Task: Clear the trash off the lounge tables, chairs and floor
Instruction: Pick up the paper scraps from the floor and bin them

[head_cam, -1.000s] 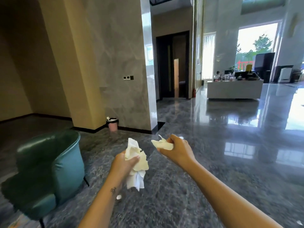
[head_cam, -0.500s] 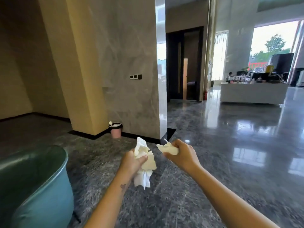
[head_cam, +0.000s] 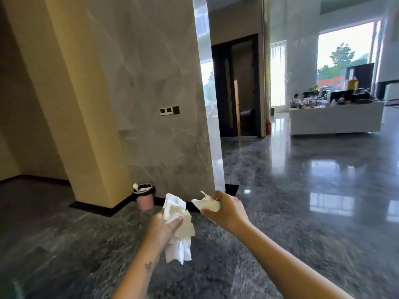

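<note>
Left grip (head_cam: pixel 163 227) is clutching a wad of tissues (head_cam: pixel 180 236), right grip (head_cam: pixel 226 210) is squeezing a crumpled napkin (head_cam: pixel 206 205). Person's seemingly hauling both toward the pink bin (head_cam: pixel 145 199) by the pillar (head_cam: pixel 151 83). It's looking full, so probably needing a careful drop.

Polished stone lobby, bright on one side and dim on the other.

A dark, glossy marble floor (head_cam: pixel 302 212) spreads all around and mirrors daylight toward 2 o'clock. A grey veined pillar (head_cam: pixel 162 83) stands at 12 o'clock, with a switch panel (head_cam: pixel 169 110) on its face and black skirting (head_cam: pixel 97 209) at its foot. A beige wall (head_cam: pixel 64 83) angles off at 10 o'clock into shadow. At 1 o'clock, past the pillar, is a dark doorway (head_cam: pixel 235 87). At 2 o'clock a long white reception counter (head_cam: pixel 334 119), cluttered on top, sits before a large window (head_cam: pixel 345 46) showing trees, with a tall narrow window (head_cam: pixel 278 74) nearer 1 o'clock.
</note>
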`<state>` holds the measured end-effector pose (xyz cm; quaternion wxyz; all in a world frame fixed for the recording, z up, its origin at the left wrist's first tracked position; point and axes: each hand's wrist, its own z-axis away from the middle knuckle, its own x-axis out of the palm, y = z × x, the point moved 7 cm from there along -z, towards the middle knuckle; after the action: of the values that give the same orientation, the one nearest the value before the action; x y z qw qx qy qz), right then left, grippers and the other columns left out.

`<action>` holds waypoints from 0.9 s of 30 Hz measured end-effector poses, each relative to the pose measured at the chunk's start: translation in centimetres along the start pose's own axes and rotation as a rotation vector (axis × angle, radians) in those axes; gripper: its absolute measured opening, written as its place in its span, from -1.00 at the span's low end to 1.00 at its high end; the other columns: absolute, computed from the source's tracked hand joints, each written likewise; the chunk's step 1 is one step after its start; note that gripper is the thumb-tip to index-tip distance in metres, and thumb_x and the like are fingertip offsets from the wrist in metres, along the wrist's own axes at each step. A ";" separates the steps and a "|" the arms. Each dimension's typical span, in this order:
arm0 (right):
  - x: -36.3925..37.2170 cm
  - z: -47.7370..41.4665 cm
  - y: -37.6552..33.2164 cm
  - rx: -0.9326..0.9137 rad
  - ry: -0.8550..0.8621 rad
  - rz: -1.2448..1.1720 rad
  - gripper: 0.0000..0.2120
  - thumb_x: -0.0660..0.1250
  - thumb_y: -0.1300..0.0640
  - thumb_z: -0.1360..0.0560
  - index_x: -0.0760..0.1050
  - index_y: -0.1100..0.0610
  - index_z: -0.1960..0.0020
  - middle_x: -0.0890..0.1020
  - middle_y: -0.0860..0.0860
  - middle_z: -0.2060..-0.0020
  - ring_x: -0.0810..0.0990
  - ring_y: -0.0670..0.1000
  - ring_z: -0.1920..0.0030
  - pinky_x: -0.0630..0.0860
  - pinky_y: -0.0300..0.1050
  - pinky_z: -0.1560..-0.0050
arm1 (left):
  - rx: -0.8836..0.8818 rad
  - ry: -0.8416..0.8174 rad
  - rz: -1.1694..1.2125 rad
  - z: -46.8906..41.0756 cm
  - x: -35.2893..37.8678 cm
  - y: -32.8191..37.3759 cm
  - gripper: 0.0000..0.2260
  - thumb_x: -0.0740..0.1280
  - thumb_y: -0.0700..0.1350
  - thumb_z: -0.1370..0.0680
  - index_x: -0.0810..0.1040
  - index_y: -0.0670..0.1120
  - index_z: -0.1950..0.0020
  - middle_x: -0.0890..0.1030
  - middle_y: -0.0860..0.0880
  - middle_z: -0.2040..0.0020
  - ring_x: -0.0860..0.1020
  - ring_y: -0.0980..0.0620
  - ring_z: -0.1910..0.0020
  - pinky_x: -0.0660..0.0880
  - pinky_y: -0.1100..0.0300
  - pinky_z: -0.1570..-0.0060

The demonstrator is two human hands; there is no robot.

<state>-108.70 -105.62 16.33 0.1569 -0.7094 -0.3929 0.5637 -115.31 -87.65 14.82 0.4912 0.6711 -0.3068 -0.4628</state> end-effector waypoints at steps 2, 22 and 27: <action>2.6 -6.7 -0.6 -0.028 -0.023 0.012 -0.61 0.39 -0.14 -0.36 0.46 0.05 -0.07 0.62 0.01 0.00 0.56 0.08 -0.03 0.40 -0.08 0.03 | -0.003 0.028 -0.001 -6.3 -1.1 -0.1 -0.94 0.39 -0.22 -0.48 0.53 -0.14 0.16 0.62 -0.10 0.21 0.58 0.00 0.29 0.48 0.28 0.36; 37.9 -60.8 -9.9 -0.160 -0.170 -0.024 -0.62 0.41 -0.10 -0.33 0.47 0.05 -0.07 0.61 0.00 0.03 0.53 0.09 -0.03 0.30 -0.12 0.06 | -0.115 0.254 0.072 -63.5 -20.7 -13.2 -0.87 0.42 -0.13 -0.46 0.51 -0.03 0.05 0.62 -0.02 0.11 0.61 -0.01 0.13 0.54 0.14 0.19; 44.4 -73.5 -10.3 -0.127 -0.165 -0.025 -0.63 0.40 -0.11 -0.33 0.48 0.03 -0.05 0.62 -0.01 0.06 0.53 0.07 -0.01 0.35 -0.11 0.03 | -0.109 0.244 0.041 -77.8 -23.5 -14.8 -0.87 0.42 -0.11 -0.46 0.48 0.05 0.11 0.62 0.02 0.13 0.60 0.06 0.18 0.47 0.22 0.32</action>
<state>-42.31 -50.18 16.29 0.0856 -0.6643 -0.4480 0.5922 -53.22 -33.18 15.31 0.5700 0.6883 -0.2325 -0.3837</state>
